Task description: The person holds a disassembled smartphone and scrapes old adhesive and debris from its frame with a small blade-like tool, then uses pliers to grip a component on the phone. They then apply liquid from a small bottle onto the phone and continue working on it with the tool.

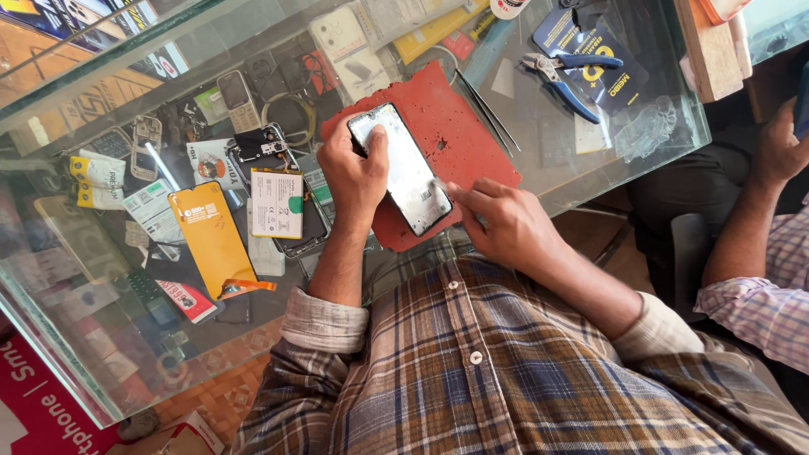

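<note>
A phone [403, 168] with its back opened, silvery inside, lies on a red work mat [459, 126] on the glass counter. My left hand [354, 173] grips the phone's far left end, thumb pressed on its top face. My right hand [506, 221] pinches a thin small tool [440, 187] whose tip touches the phone's right edge near the lower corner. Both my sleeves are plaid.
Tweezers [490, 111] lie on the mat's right side and blue pliers [566, 77] beyond them. Left of the mat are a white battery [276, 202], an orange back cover [211, 238] and several phone parts. Another person's hand [779, 150] is at the right edge. The glass counter's edge [624, 173] runs close by.
</note>
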